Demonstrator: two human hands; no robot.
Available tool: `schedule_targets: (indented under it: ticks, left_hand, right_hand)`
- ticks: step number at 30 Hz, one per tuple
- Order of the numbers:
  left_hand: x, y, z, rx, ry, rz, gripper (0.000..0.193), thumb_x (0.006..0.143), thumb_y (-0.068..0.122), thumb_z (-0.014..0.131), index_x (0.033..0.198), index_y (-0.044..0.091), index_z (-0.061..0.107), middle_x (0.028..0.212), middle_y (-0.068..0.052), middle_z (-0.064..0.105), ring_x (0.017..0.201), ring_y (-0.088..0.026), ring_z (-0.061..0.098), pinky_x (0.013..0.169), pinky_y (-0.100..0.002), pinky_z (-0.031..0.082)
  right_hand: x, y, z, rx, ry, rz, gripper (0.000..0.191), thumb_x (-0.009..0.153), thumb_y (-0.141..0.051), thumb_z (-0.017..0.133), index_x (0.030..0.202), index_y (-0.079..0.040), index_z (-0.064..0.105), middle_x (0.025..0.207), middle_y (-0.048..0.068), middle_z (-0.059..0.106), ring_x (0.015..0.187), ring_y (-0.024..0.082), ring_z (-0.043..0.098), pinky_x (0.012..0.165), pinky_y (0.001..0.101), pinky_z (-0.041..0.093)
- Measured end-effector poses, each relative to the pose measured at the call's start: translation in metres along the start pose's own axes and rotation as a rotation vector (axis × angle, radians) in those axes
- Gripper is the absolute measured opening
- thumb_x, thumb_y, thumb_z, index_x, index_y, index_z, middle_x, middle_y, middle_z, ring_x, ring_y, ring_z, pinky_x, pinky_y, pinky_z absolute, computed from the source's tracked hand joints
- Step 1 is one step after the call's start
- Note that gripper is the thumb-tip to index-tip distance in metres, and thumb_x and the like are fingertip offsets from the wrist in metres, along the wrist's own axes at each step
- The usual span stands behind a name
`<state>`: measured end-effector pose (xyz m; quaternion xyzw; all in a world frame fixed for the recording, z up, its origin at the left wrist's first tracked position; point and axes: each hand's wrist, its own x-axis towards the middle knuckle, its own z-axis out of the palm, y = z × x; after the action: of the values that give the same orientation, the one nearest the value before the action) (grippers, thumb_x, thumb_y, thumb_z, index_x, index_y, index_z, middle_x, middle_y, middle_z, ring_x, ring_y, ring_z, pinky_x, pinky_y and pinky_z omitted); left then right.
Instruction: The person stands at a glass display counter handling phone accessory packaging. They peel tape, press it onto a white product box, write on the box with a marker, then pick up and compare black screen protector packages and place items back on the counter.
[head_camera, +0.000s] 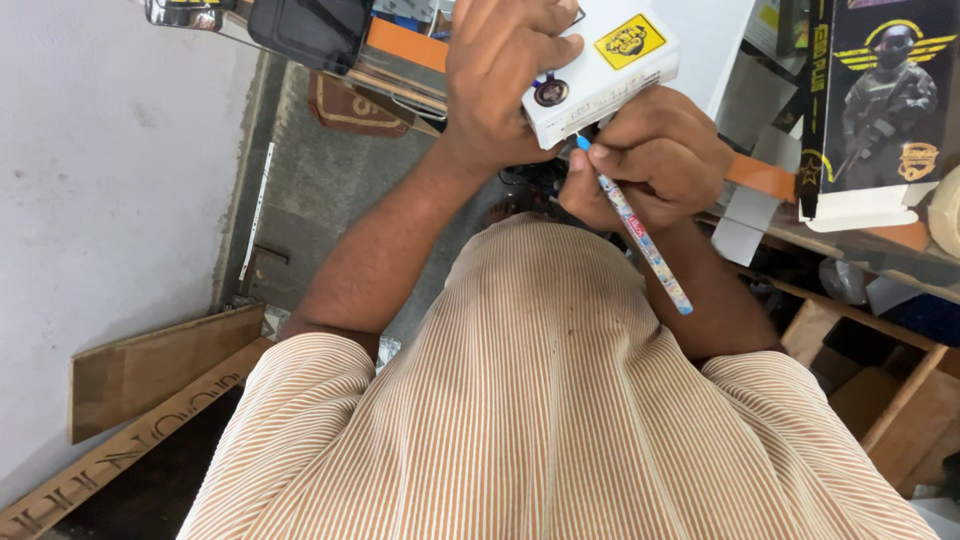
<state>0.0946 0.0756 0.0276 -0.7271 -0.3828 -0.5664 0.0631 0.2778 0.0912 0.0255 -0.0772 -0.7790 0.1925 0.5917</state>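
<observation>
A grey concrete floor (330, 190) is running past a pale wall (110, 180) on one side, and a cluttered workbench (850, 245) with an orange edge is standing on the other. Wooden planks (150, 375) are leaning at the foot of the wall, and a black printed carton (880, 100) showing a helmeted figure is lying on the bench beside a small white folded card (745, 225). A dark padded seat (310, 30) is showing at the top edge, and open wooden shelving (890, 400) is sitting under the bench.

In the head view, the person, in a tan striped shirt (540, 420), is looking straight down along the body. The left hand (505, 75) is gripping a small white box (600, 70) with a yellow label, its fingers wrapped over the top and near side so the box is sitting clamped in the palm, raised above the floor just in front of the chest. The right hand (650, 165) is lying directly under the box, fingers closed together around a patterned pen (635, 225). The pen's blue tip is touching the box's lower edge, right beside the left thumb, while the barrel is slanting down past the right wrist toward the shirt.
</observation>
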Motion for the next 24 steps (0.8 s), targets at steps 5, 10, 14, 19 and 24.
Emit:
schedule_targets:
  ticks: [5,10,14,19,24]
  left_hand:
    - [0.0031,-0.0008,-0.0007,-0.014,-0.008,0.023,0.038,0.079,0.018,0.09,0.102,0.004,0.064,0.11,-0.012,0.068,0.102,-0.028,0.067,0.091,-0.044,0.045]
    - [0.0013,0.0021,-0.001,0.013,0.0,-0.014,0.037,0.079,0.017,0.091,0.101,0.004,0.064,0.109,-0.011,0.069,0.099,-0.028,0.066,0.09,-0.043,0.045]
    - [-0.0006,0.0003,0.0017,-0.006,0.008,-0.009,0.035,0.082,0.016,0.091,0.101,0.004,0.065,0.106,-0.01,0.069,0.097,-0.025,0.066,0.089,-0.04,0.045]
    - [-0.0019,-0.0027,0.0027,0.028,0.025,0.034,0.034,0.082,0.017,0.091,0.1,0.004,0.065,0.105,-0.009,0.069,0.096,-0.023,0.065,0.087,-0.04,0.045]
    - [-0.004,-0.0016,0.0025,0.025,0.026,0.016,0.035,0.082,0.018,0.092,0.1,0.005,0.065,0.103,-0.007,0.068,0.093,-0.023,0.064,0.086,-0.039,0.044]
  right_hand:
    - [0.0007,0.0024,0.0024,0.004,0.04,-0.026,0.023,0.076,0.007,0.077,0.075,-0.002,0.056,0.072,0.01,0.062,0.059,0.022,0.059,0.055,0.0345,0.046]
    - [-0.0012,0.0017,0.0023,-0.027,0.025,-0.025,0.025,0.077,0.007,0.079,0.074,-0.002,0.056,0.071,0.01,0.061,0.058,0.022,0.058,0.055,0.0347,0.044]
    - [-0.0019,0.0025,0.0014,-0.027,0.018,-0.03,0.025,0.078,0.007,0.079,0.074,-0.001,0.056,0.072,0.011,0.061,0.058,0.022,0.057,0.054,0.035,0.044]
    - [-0.001,0.0038,0.0029,-0.019,0.023,-0.052,0.027,0.076,0.007,0.079,0.072,-0.002,0.054,0.07,0.01,0.06,0.056,0.021,0.056,0.052,0.0342,0.042]
    - [-0.0021,0.0008,0.0023,-0.016,0.008,-0.015,0.025,0.077,0.008,0.08,0.074,-0.001,0.056,0.072,0.011,0.061,0.059,0.022,0.057,0.054,0.0352,0.044]
